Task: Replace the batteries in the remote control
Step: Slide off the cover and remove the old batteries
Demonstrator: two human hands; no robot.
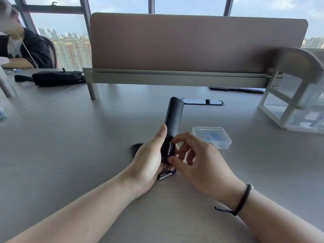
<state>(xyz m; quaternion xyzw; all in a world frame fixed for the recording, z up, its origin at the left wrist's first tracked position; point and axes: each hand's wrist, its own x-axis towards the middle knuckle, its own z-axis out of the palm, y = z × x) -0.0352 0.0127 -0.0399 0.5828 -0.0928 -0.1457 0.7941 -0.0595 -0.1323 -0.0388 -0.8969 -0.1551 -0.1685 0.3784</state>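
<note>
Matte black plastic fills your left hand (149, 160): the long, slim remote control (173, 118) stands tilted away from you, your fingers wrapped round its lower end and your thumb lying up its side. Your right hand (201, 162) has thumb and forefinger pinched on a dark blue cylindrical battery (170, 149) sitting in the open compartment just beyond your thumb tip; the other fingers curl loosely, holding nothing. A second blue battery (167, 174) lies on the grey table (70, 137), just under the heel of your left palm and touching it or nearly so. To do this step well, keep the remote steady in the left grip, press the battery's flat end against the spring first, then roll the other end down until it sits flush. Check the polarity marks before you push. What looks like the black compartment cover (135, 149) lies behind your left knuckles, mostly hidden. A clear plastic lidded box (212, 136) sits just past your right fingertips. You cannot read the polarity marks, the spring, or whether another cell is already seated; your fingers cover them.
</note>
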